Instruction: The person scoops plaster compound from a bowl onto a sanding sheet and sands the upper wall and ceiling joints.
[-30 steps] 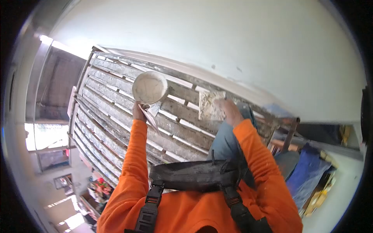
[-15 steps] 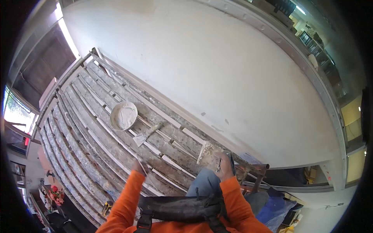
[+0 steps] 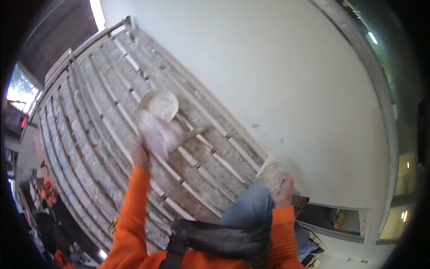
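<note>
My left hand [image 3: 141,154] grips a pale, flat, pinkish-white sheet [image 3: 159,134], blurred by motion. The sheet covers the near edge of a round bowl [image 3: 163,104] of whitish paste on the slatted platform. Just right of the sheet, the handle of a putty knife [image 3: 195,132] shows; its blade is hidden. At the right, beside my knee, my right hand [image 3: 283,192] is closed on a paste-covered board [image 3: 271,172].
Spattered planks with gaps form the platform [image 3: 107,114]. A smooth white wall [image 3: 268,80] rises along its far side. A metal post end [image 3: 301,201] stands near my right hand. Red flowers [image 3: 48,193] are at the lower left.
The pale sheet, seen nearly edge-on half a second ago, now shows its face and has moved up to the bowl. It overlaps the putty knife's blade. The view has shifted.
</note>
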{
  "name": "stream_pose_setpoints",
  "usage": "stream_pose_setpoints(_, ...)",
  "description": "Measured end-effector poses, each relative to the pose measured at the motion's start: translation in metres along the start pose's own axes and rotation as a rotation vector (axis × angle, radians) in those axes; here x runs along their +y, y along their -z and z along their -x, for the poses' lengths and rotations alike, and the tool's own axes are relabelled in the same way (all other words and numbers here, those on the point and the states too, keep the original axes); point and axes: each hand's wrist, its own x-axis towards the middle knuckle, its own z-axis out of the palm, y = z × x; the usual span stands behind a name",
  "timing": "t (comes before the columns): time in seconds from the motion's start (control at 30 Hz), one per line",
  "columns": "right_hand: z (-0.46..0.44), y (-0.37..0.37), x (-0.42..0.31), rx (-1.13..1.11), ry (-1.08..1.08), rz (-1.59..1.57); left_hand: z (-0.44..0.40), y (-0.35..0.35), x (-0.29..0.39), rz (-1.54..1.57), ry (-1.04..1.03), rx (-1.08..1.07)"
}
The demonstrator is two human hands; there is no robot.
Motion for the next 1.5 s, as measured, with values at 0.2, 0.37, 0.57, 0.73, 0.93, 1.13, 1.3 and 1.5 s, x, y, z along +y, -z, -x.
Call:
stream_pose_setpoints(0.2, -0.009, 0.009, -0.037, 0.009, -0.140, -0.373, -0.168, 0.175, 0.109, -0.966, -0.494, 0.380)
stream_pose_setpoints(0.37, -0.031, -0.049, -0.080, -0.175, -0.366, -0.040, -0.161, 0.185, 0.097, -1.455, -0.538, 0.339)
stream_pose_setpoints(0.57, -0.074, -0.177, -0.100, -0.331, -0.252, 0.121, -0.189, 0.212, 0.095, -1.804, -0.588, 0.109)
stream_pose_setpoints(0.73, -0.109, -0.235, -0.037, -0.451, -0.226, -0.006, -0.158, 0.161, 0.127, -1.843, -0.396, 0.155)
stream_pose_setpoints(0.93, -0.169, -0.298, -0.080, -0.631, -0.163, 0.877, -0.197, 0.254, 0.114, -1.729, -0.259, 0.223)
stream_pose_setpoints(1.13, -0.235, -0.419, -0.099, -0.999, 0.144, 1.197, -0.169, 0.208, 0.115, -2.323, -0.498, 0.189)
stream_pose_setpoints(1.3, -0.226, -0.449, -0.166, -1.052, 0.295, 1.114, -0.183, 0.252, 0.100, -2.351, -0.684, 0.048)
stream_pose_setpoints(1.5, -0.236, -0.423, -0.213, -0.716, 0.260, 0.941, -0.212, 0.234, 0.100, -2.346, -0.682, 0.024)
